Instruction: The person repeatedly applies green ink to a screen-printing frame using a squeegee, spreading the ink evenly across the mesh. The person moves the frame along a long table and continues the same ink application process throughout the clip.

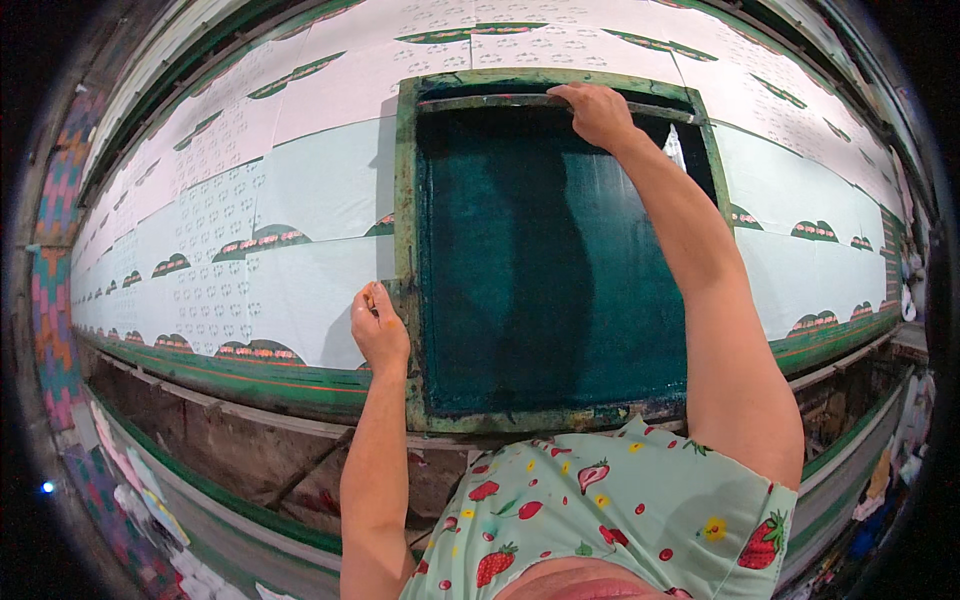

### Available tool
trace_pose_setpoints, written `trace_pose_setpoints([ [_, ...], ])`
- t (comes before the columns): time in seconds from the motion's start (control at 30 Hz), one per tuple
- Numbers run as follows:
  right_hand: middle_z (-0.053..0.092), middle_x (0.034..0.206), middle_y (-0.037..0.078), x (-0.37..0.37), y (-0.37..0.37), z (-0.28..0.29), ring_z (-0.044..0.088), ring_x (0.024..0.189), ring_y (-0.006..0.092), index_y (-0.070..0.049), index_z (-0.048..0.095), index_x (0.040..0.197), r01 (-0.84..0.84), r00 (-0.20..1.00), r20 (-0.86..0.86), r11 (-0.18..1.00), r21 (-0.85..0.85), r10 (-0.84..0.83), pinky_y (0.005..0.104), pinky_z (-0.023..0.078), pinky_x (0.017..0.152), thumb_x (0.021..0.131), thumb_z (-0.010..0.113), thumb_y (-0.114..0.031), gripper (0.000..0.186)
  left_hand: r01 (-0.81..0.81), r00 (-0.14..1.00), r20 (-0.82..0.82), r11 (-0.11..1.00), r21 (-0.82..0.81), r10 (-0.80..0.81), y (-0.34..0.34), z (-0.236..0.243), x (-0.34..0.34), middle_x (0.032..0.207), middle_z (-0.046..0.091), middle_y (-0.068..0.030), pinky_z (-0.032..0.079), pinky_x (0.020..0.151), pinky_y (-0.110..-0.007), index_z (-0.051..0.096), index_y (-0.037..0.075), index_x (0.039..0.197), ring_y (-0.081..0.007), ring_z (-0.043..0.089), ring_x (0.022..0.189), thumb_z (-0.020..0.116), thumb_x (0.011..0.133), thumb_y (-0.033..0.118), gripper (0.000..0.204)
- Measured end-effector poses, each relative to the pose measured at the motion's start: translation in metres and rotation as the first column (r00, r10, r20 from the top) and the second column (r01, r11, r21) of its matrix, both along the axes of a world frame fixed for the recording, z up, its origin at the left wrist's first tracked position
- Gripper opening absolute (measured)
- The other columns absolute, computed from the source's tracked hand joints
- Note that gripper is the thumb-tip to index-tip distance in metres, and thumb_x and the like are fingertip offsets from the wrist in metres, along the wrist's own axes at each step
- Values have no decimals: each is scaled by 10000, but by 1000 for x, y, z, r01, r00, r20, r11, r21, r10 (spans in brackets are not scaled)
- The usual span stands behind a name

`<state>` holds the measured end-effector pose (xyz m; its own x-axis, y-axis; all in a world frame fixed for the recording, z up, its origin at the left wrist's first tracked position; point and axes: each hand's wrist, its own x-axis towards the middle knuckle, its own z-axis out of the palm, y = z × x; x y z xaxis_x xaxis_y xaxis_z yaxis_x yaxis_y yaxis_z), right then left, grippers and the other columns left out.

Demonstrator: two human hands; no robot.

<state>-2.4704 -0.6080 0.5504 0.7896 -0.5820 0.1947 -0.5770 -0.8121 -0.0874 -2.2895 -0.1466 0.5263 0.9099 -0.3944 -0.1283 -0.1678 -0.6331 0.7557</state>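
Note:
A screen-printing frame [407,190] with worn green edges lies over the printed fabric in front of me. Its mesh [520,270] is coated in dark teal, with a darker band down the middle. My right hand [600,118] reaches to the far end of the frame, fingers closed over a squeegee [480,101] that spans the frame crosswise. Beside the frame's left edge, my left hand [380,328] is closed, with orange stains on the fingers. What lies inside that grip is hidden.
Pale fabric [320,190] with small motifs and dark green scalloped borders covers the long table on both sides of the frame. The table's green near edge [250,385] runs in front of me, above a trough-like gap [220,430]. Patterned cloth [55,330] hangs at far left.

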Motion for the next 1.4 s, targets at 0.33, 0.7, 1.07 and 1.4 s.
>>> trace_pose_setpoints([
  [0.33,788,1232,105,-10,-16,-26,752,1149,358,-188,758,1348,-13,994,105,994,-106,24,489,602,1018,909,668,9,489,4,1000,21,1000,-4,-4,2,0,-4,1135,738,-206,547,919,-432,710,-74,1277,-317,707,1027,560,1168,354,467],
  [0.7,782,1276,164,0,-45,10,737,1206,403,-183,750,1378,-9,972,-233,996,92,30,522,593,1050,885,678,-97,505,61,985,155,990,130,-81,5,-10,4,1138,740,-254,540,906,-498,741,-66,1147,-432,699,1033,558,1138,273,385],
  [1.07,801,1155,178,-83,113,32,747,1124,432,-177,781,1244,-103,967,-201,963,251,156,562,597,995,861,675,-122,401,119,957,259,991,59,-130,3,-20,11,904,732,-293,504,819,-570,733,-48,955,-501,684,874,531,1112,351,474],
  [1.4,772,1190,148,-171,307,51,737,1131,405,-192,777,1289,-42,962,-245,955,293,118,547,595,975,866,710,-126,433,183,960,207,982,42,-188,5,-24,18,1057,774,-303,542,917,-583,791,-29,1038,-519,725,1002,533,1090,414,515],
])
